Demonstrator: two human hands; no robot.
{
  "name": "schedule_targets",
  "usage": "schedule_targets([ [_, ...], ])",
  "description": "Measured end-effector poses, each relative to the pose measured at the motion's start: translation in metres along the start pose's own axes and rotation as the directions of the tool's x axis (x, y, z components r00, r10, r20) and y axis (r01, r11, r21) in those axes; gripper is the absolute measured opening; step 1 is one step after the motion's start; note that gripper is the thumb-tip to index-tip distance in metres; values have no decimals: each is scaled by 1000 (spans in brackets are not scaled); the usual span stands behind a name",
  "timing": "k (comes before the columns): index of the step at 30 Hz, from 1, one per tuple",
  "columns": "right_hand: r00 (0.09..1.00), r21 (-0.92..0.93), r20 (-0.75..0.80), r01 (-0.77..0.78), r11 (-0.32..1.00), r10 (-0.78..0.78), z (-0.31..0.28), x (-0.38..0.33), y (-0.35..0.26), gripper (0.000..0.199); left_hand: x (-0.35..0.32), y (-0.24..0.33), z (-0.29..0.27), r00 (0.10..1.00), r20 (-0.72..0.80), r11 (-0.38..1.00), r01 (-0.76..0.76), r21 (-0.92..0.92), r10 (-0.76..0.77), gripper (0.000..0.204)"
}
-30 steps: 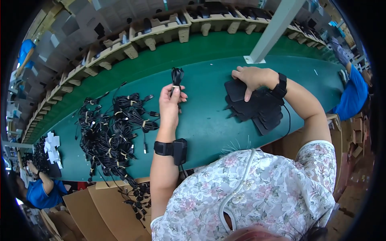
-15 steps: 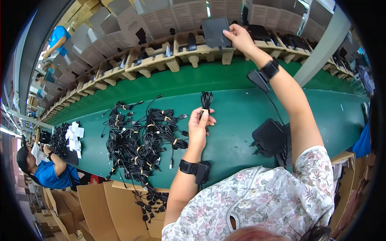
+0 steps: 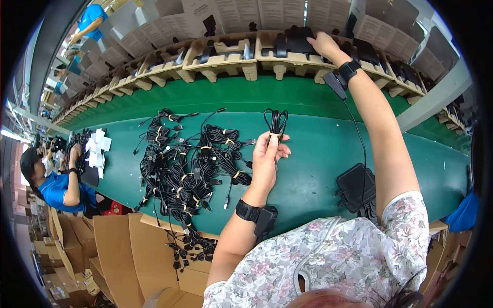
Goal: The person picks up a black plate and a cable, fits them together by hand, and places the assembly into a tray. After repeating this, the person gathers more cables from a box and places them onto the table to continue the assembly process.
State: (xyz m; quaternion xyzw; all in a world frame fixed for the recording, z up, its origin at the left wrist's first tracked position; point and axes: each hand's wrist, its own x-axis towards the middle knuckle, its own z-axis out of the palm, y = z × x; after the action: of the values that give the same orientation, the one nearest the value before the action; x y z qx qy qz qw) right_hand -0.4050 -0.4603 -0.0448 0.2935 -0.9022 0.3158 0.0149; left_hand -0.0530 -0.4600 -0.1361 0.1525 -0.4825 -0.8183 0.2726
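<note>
My left hand [image 3: 269,159] is closed round a coiled black cable [image 3: 276,123] bound with a pale band, held up above the green table. Stretched forward, my right hand [image 3: 326,45] has its fingers at the right edge of a flat black square device [image 3: 299,40], which sits in a brown moulded-pulp tray [image 3: 280,62]. Part of the grip is hidden behind the hand. To the left of my left hand, a heap of banded black cables [image 3: 187,174] covers part of the table.
More pulp trays [image 3: 197,65] line the raised far ledge, with pale printed box flaps behind. A black boxy device [image 3: 354,187] lies on the table [image 3: 308,143] by my right arm. An open carton [image 3: 120,251] stands below the near edge. A co-worker [image 3: 64,190] works at left.
My right hand has lowered the flat black device from above the trays into one of them. My left hand still holds the coiled cable. The whole view has shifted slightly.
</note>
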Motion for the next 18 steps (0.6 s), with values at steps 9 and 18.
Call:
schedule_targets([
  [9, 389, 26, -127, 921, 389, -912, 5, -146, -48, 24, 3, -12, -4, 999, -52, 973, 18, 231, -6, 21],
  [18, 513, 300, 447, 686, 663, -733, -25, -210, -45, 27, 5, -29, 1, 935, 8, 787, -302, 537, 354, 23],
])
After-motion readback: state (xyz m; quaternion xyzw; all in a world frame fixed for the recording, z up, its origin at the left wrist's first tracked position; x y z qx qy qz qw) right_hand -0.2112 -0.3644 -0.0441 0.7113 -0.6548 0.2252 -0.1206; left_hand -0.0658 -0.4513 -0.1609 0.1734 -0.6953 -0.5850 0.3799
